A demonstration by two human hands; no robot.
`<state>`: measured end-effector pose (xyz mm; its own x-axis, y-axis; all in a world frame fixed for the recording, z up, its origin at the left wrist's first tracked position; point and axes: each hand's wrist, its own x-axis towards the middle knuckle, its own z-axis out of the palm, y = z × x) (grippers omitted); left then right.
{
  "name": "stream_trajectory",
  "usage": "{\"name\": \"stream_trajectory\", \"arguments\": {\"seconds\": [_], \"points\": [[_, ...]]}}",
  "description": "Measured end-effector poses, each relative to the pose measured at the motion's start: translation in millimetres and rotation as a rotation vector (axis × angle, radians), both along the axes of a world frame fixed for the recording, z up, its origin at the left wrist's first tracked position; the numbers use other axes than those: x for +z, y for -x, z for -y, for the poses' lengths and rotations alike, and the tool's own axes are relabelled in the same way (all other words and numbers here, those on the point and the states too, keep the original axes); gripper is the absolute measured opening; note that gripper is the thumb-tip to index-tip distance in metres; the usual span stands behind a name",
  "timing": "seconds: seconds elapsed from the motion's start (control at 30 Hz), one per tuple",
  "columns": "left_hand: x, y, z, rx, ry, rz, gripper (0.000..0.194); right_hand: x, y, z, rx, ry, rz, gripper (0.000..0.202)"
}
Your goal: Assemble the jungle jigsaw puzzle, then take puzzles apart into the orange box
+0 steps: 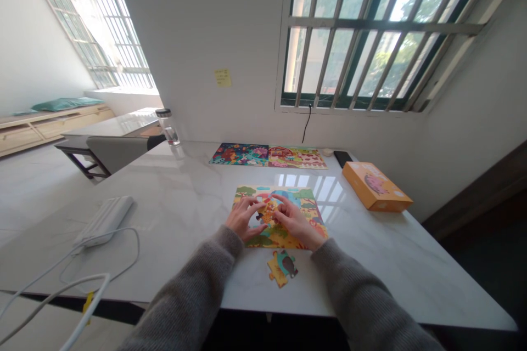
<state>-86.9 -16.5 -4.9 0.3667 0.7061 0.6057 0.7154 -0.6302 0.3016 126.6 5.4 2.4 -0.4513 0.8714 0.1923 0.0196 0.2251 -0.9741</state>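
Note:
An animal picture puzzle (307, 193) lies flat on the table in front of me, with both hands over its middle. My left hand (244, 218) curves around a yellow puzzle piece (269, 211), index finger and thumb at its upper and lower edges. A dark knob of that piece points toward my left palm. On its other side, my right hand (295, 223) pinches the piece between thumb and bent fingers, with the index finger stretched along the top. Whether the piece sits in the picture or just above it, I cannot tell. Nearer me lie joined loose pieces (282, 266), yellow and teal with a dark figure.
Two picture sheets (242, 154) lie by the wall. An orange box (376, 185) and a black phone (342, 158) are on the right. A clear bottle (168, 127) stands at the back left. A white power strip (107, 219) with cables (99, 285) lies left.

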Motion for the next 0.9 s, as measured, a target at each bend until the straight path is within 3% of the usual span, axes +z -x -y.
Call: {"name": "stream_trajectory", "arguments": {"seconds": [0.13,0.23,0.33,0.43,0.63,0.73,0.9], "points": [[2.4,-0.9,0.6,0.005,0.003,0.038,0.047,0.9,-0.8,2.0,-0.029,-0.071,0.088,0.057],[2.9,-1.1,0.1,-0.005,-0.003,0.085,0.044,6.3,-7.3,1.8,-0.071,-0.34,0.23,0.057],[1.7,-0.1,-1.1,-0.014,-0.008,0.118,0.04,10.2,-14.3,-0.5,-0.021,-0.537,0.29,0.048],[0.6,1.1,-2.0,-0.049,0.003,0.124,0.038,9.5,-17.9,-3.5,0.01,-0.577,0.298,0.04],[1.6,3.4,-1.7,-0.095,0.08,0.219,0.042,4.9,-20.2,-6.9,-0.047,-0.634,0.38,0.045],[4.1,10.8,-2.0,-0.047,0.161,0.268,0.044,4.0,-22.5,-8.9,-0.107,-0.667,0.426,0.049],[3.8,42.2,-9.5,0.086,0.166,0.349,0.029,4.7,-25.3,-9.9,-0.122,-0.702,0.513,0.047]]}}
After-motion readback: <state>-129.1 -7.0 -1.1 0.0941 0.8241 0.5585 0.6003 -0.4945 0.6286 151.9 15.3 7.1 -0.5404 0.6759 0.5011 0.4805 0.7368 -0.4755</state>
